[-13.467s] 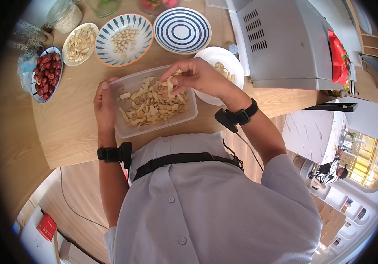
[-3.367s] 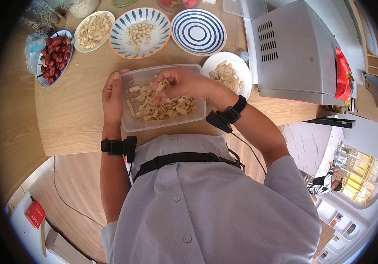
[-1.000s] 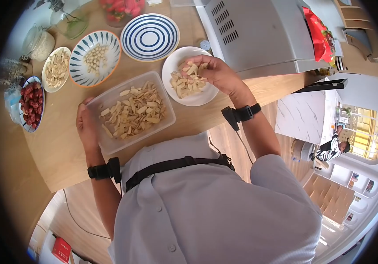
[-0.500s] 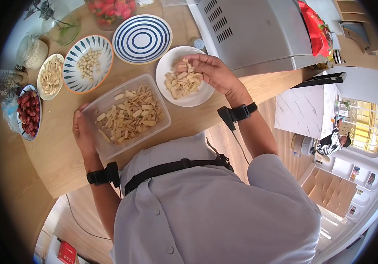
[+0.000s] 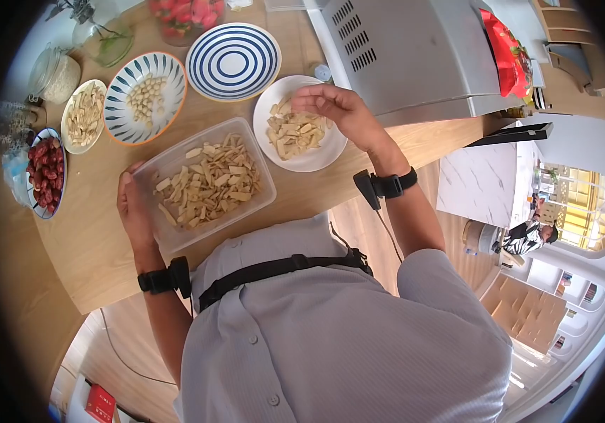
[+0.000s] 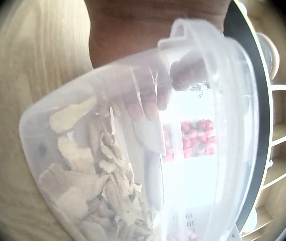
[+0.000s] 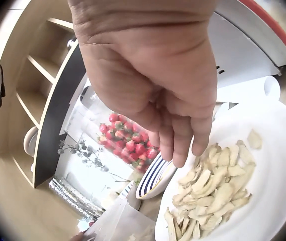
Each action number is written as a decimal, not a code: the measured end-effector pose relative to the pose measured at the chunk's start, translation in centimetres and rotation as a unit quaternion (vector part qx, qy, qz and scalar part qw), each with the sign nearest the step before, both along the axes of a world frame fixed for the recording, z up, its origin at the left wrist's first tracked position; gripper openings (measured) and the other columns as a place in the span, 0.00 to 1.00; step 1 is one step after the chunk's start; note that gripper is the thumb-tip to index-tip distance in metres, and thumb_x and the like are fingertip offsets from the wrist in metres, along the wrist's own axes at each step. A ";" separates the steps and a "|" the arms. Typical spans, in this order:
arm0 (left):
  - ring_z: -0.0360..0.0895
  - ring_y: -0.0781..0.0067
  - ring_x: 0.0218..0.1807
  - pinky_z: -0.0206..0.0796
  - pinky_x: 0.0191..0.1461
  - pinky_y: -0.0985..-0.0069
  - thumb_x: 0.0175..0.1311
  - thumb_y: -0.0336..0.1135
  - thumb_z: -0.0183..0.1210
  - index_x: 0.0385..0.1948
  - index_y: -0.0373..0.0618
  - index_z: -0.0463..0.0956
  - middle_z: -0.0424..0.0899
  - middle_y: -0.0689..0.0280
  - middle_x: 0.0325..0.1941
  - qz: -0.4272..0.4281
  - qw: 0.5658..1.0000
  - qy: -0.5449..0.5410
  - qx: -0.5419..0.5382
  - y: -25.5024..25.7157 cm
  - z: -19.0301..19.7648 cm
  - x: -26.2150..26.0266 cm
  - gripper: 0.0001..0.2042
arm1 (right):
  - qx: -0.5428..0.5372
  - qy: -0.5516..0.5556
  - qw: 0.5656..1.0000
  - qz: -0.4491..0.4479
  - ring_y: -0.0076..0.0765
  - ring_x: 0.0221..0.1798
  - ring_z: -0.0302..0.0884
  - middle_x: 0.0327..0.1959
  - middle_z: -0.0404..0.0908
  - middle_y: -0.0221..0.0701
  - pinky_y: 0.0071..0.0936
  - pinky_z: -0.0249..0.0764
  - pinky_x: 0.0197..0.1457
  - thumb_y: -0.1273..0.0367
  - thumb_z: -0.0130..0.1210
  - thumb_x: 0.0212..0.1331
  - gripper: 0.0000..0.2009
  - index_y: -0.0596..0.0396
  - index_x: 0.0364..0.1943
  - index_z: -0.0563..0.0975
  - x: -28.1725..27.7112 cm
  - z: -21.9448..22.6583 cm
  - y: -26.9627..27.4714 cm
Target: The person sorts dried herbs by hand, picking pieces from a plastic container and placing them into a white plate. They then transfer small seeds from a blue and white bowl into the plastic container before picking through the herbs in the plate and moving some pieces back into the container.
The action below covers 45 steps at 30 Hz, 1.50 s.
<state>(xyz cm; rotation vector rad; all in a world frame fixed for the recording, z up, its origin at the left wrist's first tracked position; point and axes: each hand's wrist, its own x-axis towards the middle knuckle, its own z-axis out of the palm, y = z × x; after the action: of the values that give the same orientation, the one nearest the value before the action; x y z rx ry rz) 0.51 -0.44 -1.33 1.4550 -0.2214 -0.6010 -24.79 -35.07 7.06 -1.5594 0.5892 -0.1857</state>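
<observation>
A clear plastic container (image 5: 263,163) stands near the table's front edge, with many pale dried slices (image 5: 211,182) in it. My left hand (image 5: 133,208) grips its left side; in the left wrist view fingers show through the cloudy wall. To the right, a white plate (image 5: 332,149) bears a smaller heap of similar slices (image 7: 213,191). Over the far side of this plate hovers my right hand (image 5: 338,111), palm visible in the right wrist view. Its fingers are loosely bent and point down at the heap, holding nothing.
Behind lie a blue-ringed plate (image 5: 233,62), a patterned plate of round pale seeds (image 5: 146,102), a small dish of slices (image 5: 84,116) and a bowl of red dates (image 5: 46,173). Strawberries (image 5: 186,17) stand farther back. A grey metal appliance (image 5: 408,56) borders the right.
My right hand has gone from inside the container to the white plate and let its pinch of slices drop there. The left hand stays at the container; the head view has shifted.
</observation>
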 end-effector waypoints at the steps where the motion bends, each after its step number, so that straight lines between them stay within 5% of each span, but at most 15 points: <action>1: 0.78 0.76 0.53 0.68 0.61 0.75 0.83 0.48 0.46 0.56 0.39 0.80 0.85 0.66 0.51 -0.003 1.000 -0.001 0.001 0.0 -0.1 0.0 0.21 | -0.054 -0.007 0.999 0.001 0.31 0.61 0.83 0.57 0.86 0.35 0.28 0.75 0.71 0.78 0.43 0.78 0.16 0.61 0.62 0.78 -0.1 -0.2 -0.1; 3: 0.78 0.77 0.53 0.68 0.60 0.76 0.83 0.48 0.46 0.55 0.39 0.80 0.85 0.67 0.50 -0.004 1.000 -0.004 0.003 0.1 -0.2 0.1 0.21 | -0.159 -0.025 0.987 0.006 0.31 0.60 0.83 0.55 0.86 0.33 0.28 0.77 0.69 0.80 0.43 0.77 0.16 0.60 0.60 0.79 0.3 -0.6 -0.2; 6: 0.78 0.78 0.51 0.69 0.59 0.76 0.83 0.47 0.46 0.55 0.39 0.80 0.85 0.67 0.49 -0.019 0.999 -0.026 -0.009 0.4 -0.9 0.3 0.21 | -0.070 -0.071 0.993 -0.061 0.29 0.54 0.85 0.51 0.86 0.34 0.26 0.80 0.64 0.86 0.45 0.71 0.15 0.64 0.54 0.81 2.5 1.5 2.1; 9: 0.78 0.78 0.51 0.69 0.59 0.77 0.83 0.47 0.46 0.54 0.39 0.81 0.85 0.67 0.49 -0.015 1.000 -0.013 -0.001 0.2 -0.2 0.1 0.21 | -0.098 -0.087 0.986 0.104 0.29 0.53 0.86 0.49 0.86 0.35 0.26 0.82 0.59 0.86 0.47 0.69 0.16 0.61 0.54 0.80 5.1 3.6 6.0; 10: 0.78 0.79 0.50 0.69 0.59 0.77 0.83 0.47 0.46 0.53 0.39 0.81 0.85 0.68 0.48 -0.010 1.000 -0.012 -0.002 0.0 0.2 -0.2 0.20 | -0.112 -0.052 0.972 0.199 0.34 0.57 0.85 0.54 0.85 0.36 0.36 0.82 0.62 0.84 0.50 0.70 0.17 0.58 0.59 0.78 5.9 3.7 7.2; 13: 0.78 0.79 0.50 0.69 0.59 0.77 0.83 0.46 0.47 0.54 0.39 0.80 0.85 0.67 0.49 -0.010 0.999 0.005 -0.035 -0.1 0.2 -0.4 0.20 | -0.283 -0.017 0.864 0.415 0.44 0.60 0.82 0.57 0.83 0.39 0.44 0.80 0.63 0.80 0.54 0.65 0.21 0.51 0.63 0.78 9.5 5.6 11.5; 19: 0.79 0.78 0.51 0.71 0.59 0.75 0.84 0.44 0.47 0.55 0.38 0.79 0.85 0.67 0.49 -0.011 0.999 -0.001 -0.036 -0.4 0.6 -0.4 0.19 | -0.536 -0.128 0.708 0.442 0.43 0.72 0.70 0.68 0.74 0.31 0.46 0.78 0.63 0.70 0.57 0.62 0.26 0.37 0.66 0.76 14.0 -0.4 16.6; 22: 0.79 0.78 0.51 0.72 0.59 0.75 0.84 0.44 0.46 0.54 0.38 0.80 0.86 0.67 0.49 -0.019 0.999 -0.018 -0.035 -0.3 1.3 -0.6 0.19 | -0.566 -0.161 0.674 0.447 0.41 0.74 0.67 0.68 0.72 0.28 0.44 0.79 0.61 0.69 0.58 0.60 0.26 0.34 0.65 0.77 14.1 -1.4 15.9; 26: 0.80 0.77 0.54 0.70 0.62 0.74 0.84 0.46 0.46 0.55 0.38 0.80 0.86 0.66 0.51 -0.018 1.000 -0.012 -0.019 -0.2 1.3 -0.7 0.20 | -0.560 -0.179 0.682 0.435 0.39 0.67 0.73 0.60 0.77 0.27 0.40 0.78 0.61 0.67 0.58 0.60 0.18 0.39 0.55 0.82 14.4 -3.1 15.6; 28: 0.79 0.77 0.54 0.70 0.62 0.74 0.84 0.46 0.46 0.55 0.38 0.80 0.86 0.66 0.51 -0.024 0.999 -0.018 -0.025 -0.3 1.3 -0.6 0.20 | -0.518 -0.065 0.676 0.520 0.42 0.72 0.69 0.66 0.73 0.29 0.41 0.76 0.65 0.69 0.64 0.54 0.25 0.35 0.60 0.81 15.0 -3.0 15.7; 31: 0.79 0.77 0.54 0.70 0.62 0.74 0.84 0.46 0.46 0.55 0.38 0.81 0.86 0.66 0.51 -0.016 1.000 -0.024 -0.006 -0.3 0.9 -0.4 0.20 | -0.517 0.004 0.648 0.560 0.41 0.70 0.70 0.66 0.74 0.29 0.40 0.76 0.66 0.69 0.65 0.53 0.24 0.37 0.58 0.82 15.4 -2.3 15.7; 34: 0.79 0.77 0.54 0.70 0.62 0.75 0.84 0.46 0.46 0.55 0.38 0.81 0.86 0.66 0.52 -0.016 0.999 -0.025 -0.014 -0.3 0.8 -0.4 0.20 | -0.479 -0.067 0.718 0.500 0.41 0.68 0.72 0.65 0.75 0.29 0.39 0.78 0.63 0.69 0.67 0.51 0.24 0.39 0.56 0.83 14.8 -1.1 15.1; 37: 0.78 0.79 0.51 0.70 0.59 0.75 0.84 0.47 0.47 0.52 0.40 0.82 0.86 0.68 0.48 -0.003 1.000 -0.016 -0.020 -0.6 1.2 -0.6 0.20 | -0.532 -0.068 0.703 0.467 0.41 0.67 0.72 0.65 0.75 0.29 0.38 0.79 0.62 0.68 0.68 0.48 0.23 0.40 0.54 0.84 13.7 -0.4 15.7; 40: 0.78 0.79 0.51 0.70 0.59 0.76 0.84 0.48 0.47 0.52 0.40 0.82 0.86 0.69 0.48 -0.005 0.999 -0.027 -0.023 -0.6 1.1 -0.6 0.20 | -0.565 -0.120 0.684 0.446 0.41 0.61 0.75 0.57 0.79 0.27 0.40 0.78 0.60 0.67 0.61 0.58 0.16 0.41 0.51 0.85 13.3 -2.2 15.1; 45: 0.78 0.79 0.51 0.69 0.60 0.76 0.84 0.47 0.48 0.51 0.40 0.82 0.86 0.69 0.48 0.000 0.999 -0.031 -0.015 -0.6 1.0 -0.6 0.20 | -0.519 -0.072 0.698 0.489 0.43 0.57 0.78 0.53 0.81 0.29 0.41 0.81 0.55 0.70 0.60 0.58 0.16 0.41 0.51 0.85 13.6 -2.5 14.0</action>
<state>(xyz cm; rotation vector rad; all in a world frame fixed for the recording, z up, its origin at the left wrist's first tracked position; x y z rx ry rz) -0.09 -1.04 -0.35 1.4466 -0.2769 -0.5505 -11.22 -21.03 4.55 -2.7072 -0.7023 0.2376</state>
